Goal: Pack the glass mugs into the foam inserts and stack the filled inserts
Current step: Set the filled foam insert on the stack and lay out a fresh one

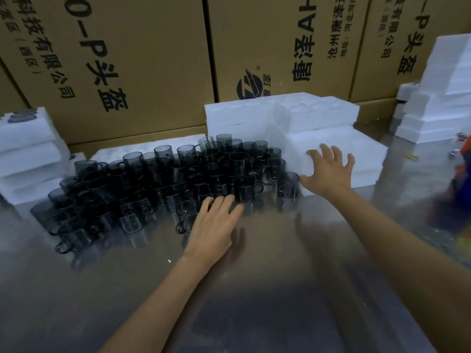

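Observation:
Several dark smoked-glass mugs [163,184] stand crowded together on a shiny metal table [254,289], left of centre. White foam inserts [356,151] lie to their right, with more piled behind [280,110]. My left hand [216,225] hovers flat with straight fingers at the near edge of the mugs, its fingertips by the front ones. My right hand [328,171] is spread wide with its fingers over the front left corner of the nearest foam insert; it holds nothing.
Large printed cardboard boxes [127,59] wall off the back of the table. Foam stacks [28,154] sit at the far left, some holding mugs, and a taller foam pile [446,80] rises at the far right. A blurred orange and blue shape [461,154] shows at the right edge.

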`<act>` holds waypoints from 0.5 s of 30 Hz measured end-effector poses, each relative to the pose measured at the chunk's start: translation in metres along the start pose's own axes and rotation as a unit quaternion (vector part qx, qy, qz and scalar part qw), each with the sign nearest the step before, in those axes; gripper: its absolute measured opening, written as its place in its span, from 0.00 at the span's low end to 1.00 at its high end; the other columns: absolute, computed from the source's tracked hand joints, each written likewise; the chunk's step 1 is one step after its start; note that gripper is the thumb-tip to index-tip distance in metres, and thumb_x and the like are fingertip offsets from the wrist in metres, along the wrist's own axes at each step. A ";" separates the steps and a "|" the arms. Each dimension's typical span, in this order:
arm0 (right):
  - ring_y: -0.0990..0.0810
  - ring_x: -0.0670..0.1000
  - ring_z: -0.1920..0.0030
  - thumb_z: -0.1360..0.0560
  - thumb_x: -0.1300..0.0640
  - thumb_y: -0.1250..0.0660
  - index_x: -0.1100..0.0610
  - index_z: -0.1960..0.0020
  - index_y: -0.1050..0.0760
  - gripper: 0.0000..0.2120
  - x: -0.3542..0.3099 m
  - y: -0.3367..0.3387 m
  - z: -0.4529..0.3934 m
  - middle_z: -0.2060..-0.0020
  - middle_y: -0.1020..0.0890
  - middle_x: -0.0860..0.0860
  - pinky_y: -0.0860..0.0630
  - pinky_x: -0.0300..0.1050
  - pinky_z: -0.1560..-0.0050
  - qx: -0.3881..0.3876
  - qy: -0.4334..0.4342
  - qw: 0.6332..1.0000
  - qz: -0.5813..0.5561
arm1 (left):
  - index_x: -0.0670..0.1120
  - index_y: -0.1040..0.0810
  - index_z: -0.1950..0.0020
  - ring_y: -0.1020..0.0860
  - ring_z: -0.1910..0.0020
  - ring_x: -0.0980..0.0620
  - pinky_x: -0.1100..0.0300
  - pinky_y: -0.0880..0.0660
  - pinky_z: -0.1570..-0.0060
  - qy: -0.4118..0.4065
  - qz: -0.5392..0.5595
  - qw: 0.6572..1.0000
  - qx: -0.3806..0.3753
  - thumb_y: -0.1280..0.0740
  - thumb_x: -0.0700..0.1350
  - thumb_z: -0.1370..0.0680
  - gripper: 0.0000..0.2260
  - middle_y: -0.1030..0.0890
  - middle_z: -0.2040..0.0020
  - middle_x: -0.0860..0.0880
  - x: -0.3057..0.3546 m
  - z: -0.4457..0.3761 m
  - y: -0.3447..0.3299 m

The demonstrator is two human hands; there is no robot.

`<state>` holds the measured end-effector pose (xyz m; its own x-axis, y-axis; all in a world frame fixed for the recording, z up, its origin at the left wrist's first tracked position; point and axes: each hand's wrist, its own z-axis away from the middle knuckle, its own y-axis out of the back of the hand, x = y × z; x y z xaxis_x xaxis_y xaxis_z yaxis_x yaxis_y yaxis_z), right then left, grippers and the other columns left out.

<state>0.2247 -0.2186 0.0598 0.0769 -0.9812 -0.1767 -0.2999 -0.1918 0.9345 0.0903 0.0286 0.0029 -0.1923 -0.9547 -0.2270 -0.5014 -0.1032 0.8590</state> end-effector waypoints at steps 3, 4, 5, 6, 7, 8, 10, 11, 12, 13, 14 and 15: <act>0.45 0.60 0.23 0.25 0.45 0.32 0.47 0.26 0.34 0.29 0.003 0.006 -0.007 0.23 0.42 0.55 0.55 0.64 0.24 -0.003 0.023 0.998 0.052 | 0.45 0.24 0.36 0.26 0.36 0.43 0.45 0.36 0.31 0.019 -0.006 1.000 0.004 0.43 0.37 0.27 0.20 0.24 0.35 0.43 -0.002 0.003 0.003; 0.42 0.60 0.24 0.25 0.46 0.32 0.48 0.27 0.32 0.27 0.003 0.009 -0.006 0.24 0.40 0.55 0.54 0.64 0.24 0.010 0.025 0.998 0.057 | 0.45 0.23 0.37 0.26 0.36 0.43 0.45 0.36 0.31 0.022 -0.006 1.000 0.002 0.46 0.40 0.26 0.20 0.24 0.35 0.43 -0.002 0.003 0.004; 0.39 0.61 0.26 0.24 0.48 0.32 0.49 0.29 0.30 0.24 0.003 0.012 -0.003 0.25 0.39 0.56 0.53 0.65 0.25 0.034 0.024 0.998 0.055 | 0.45 0.23 0.37 0.26 0.36 0.43 0.44 0.36 0.30 0.024 -0.007 1.000 -0.002 0.47 0.42 0.26 0.21 0.24 0.35 0.43 -0.002 0.004 0.004; 0.36 0.62 0.28 0.24 0.50 0.32 0.50 0.30 0.28 0.22 0.002 0.016 0.001 0.26 0.38 0.57 0.51 0.65 0.25 0.064 0.022 0.997 0.047 | 0.45 0.24 0.37 0.27 0.35 0.43 0.44 0.37 0.29 0.025 -0.007 1.000 -0.003 0.46 0.42 0.25 0.21 0.24 0.35 0.43 -0.003 0.005 0.005; 0.35 0.63 0.30 0.24 0.52 0.32 0.51 0.32 0.27 0.21 0.000 0.020 0.006 0.26 0.38 0.57 0.50 0.65 0.26 0.096 0.022 0.994 0.037 | 0.45 0.24 0.36 0.27 0.34 0.43 0.44 0.38 0.28 0.025 -0.005 1.000 0.000 0.45 0.42 0.25 0.20 0.24 0.35 0.44 -0.002 0.006 0.005; 0.34 0.63 0.31 0.24 0.54 0.32 0.53 0.33 0.26 0.19 -0.003 0.025 0.013 0.27 0.37 0.58 0.50 0.65 0.27 0.125 0.026 0.991 0.028 | 0.46 0.24 0.36 0.28 0.34 0.44 0.44 0.39 0.27 0.025 -0.002 1.000 0.006 0.43 0.41 0.25 0.19 0.25 0.35 0.44 -0.002 0.007 0.005; 0.34 0.64 0.31 0.25 0.55 0.32 0.54 0.35 0.25 0.18 -0.014 0.037 0.031 0.27 0.37 0.58 0.49 0.65 0.27 0.155 0.056 0.986 0.017 | 0.46 0.24 0.36 0.28 0.33 0.45 0.45 0.41 0.26 0.028 0.007 0.999 0.022 0.39 0.39 0.25 0.18 0.25 0.35 0.46 -0.001 0.010 0.007; 0.34 0.64 0.32 0.25 0.56 0.32 0.54 0.36 0.25 0.18 -0.021 0.043 0.043 0.27 0.37 0.58 0.48 0.64 0.28 0.158 0.079 0.984 0.011 | 0.46 0.24 0.35 0.27 0.34 0.46 0.45 0.41 0.26 0.033 0.016 0.999 0.035 0.37 0.40 0.24 0.17 0.25 0.35 0.46 -0.001 0.012 0.009; 0.34 0.63 0.32 0.26 0.55 0.31 0.53 0.36 0.24 0.18 -0.029 0.048 0.056 0.27 0.36 0.58 0.48 0.64 0.28 0.154 0.102 0.983 0.004 | 0.46 0.24 0.34 0.27 0.34 0.47 0.45 0.41 0.26 0.043 0.033 0.997 0.055 0.37 0.40 0.23 0.17 0.24 0.35 0.47 0.000 0.013 0.011; 0.34 0.63 0.32 0.27 0.55 0.31 0.53 0.37 0.24 0.18 -0.037 0.053 0.072 0.28 0.36 0.58 0.48 0.63 0.29 0.146 0.124 0.982 -0.003 | 0.46 0.25 0.33 0.27 0.34 0.48 0.45 0.41 0.26 0.057 0.059 0.994 0.079 0.37 0.41 0.22 0.17 0.24 0.35 0.48 0.001 0.015 0.014; 0.33 0.62 0.33 0.28 0.55 0.31 0.53 0.38 0.23 0.18 -0.045 0.057 0.089 0.28 0.35 0.58 0.47 0.63 0.30 0.133 0.145 0.980 -0.008 | 0.46 0.25 0.32 0.27 0.33 0.48 0.46 0.42 0.25 0.074 0.091 0.987 0.108 0.38 0.41 0.20 0.16 0.24 0.35 0.48 0.003 0.017 0.017; 0.32 0.62 0.33 0.29 0.54 0.31 0.52 0.40 0.23 0.17 -0.052 0.059 0.107 0.29 0.34 0.57 0.47 0.62 0.30 0.116 0.164 0.979 -0.012 | 0.45 0.26 0.32 0.27 0.33 0.49 0.48 0.42 0.25 0.093 0.128 0.978 0.137 0.39 0.42 0.19 0.16 0.24 0.35 0.48 0.004 0.020 0.020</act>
<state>0.1007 -0.1807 0.0914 0.3767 -0.9248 -0.0535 -0.5001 -0.2516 0.8286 0.0627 0.0280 0.0101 -0.1972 -0.9764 0.0882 -0.6690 0.1998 0.7160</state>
